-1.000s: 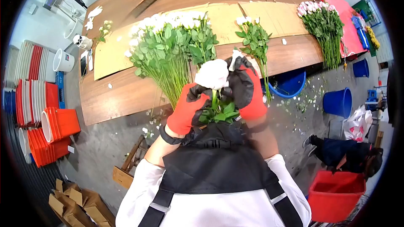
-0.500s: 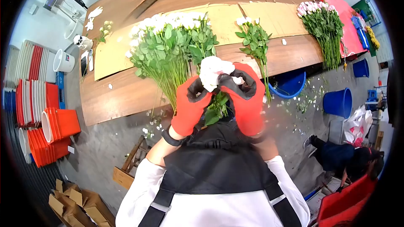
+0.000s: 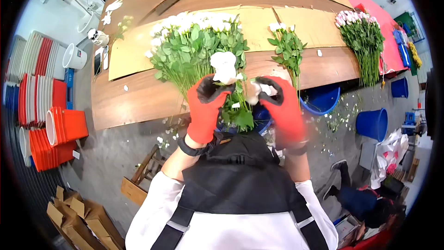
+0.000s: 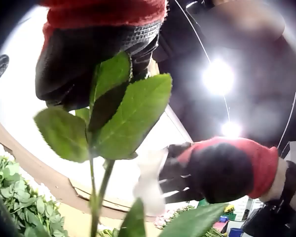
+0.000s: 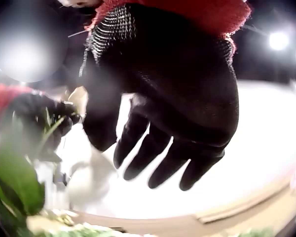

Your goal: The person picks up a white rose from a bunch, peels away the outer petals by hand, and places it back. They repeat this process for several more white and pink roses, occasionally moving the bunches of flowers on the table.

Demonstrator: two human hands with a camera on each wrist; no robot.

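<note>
My left hand (image 3: 203,109), in a red glove with black palm and fingers, grips a white rose (image 3: 224,67) by its stem just below the bloom. Green leaves (image 4: 133,118) of that rose hang under the fist in the left wrist view. To the right of the bloom is my right hand (image 3: 286,111), gloved alike. Its fingers (image 5: 158,153) point down, spaced apart and loosely bent, in the right wrist view. Blurred white petals (image 4: 150,182) are at its fingertips, and the head view shows white petals beside the thumb.
Bundled white roses (image 3: 199,41) lie on cardboard (image 3: 132,55) over the wooden table (image 3: 125,111). A smaller white bunch (image 3: 287,46) and pink roses (image 3: 360,41) lie rightward. Blue tubs (image 3: 372,125) and scattered petals are on the floor; another person (image 3: 365,201) bends at lower right.
My right hand has pulled away from the bloom to the right, with petals at its fingers. My left hand keeps its grip on the rose. The other person and red bin have shifted.
</note>
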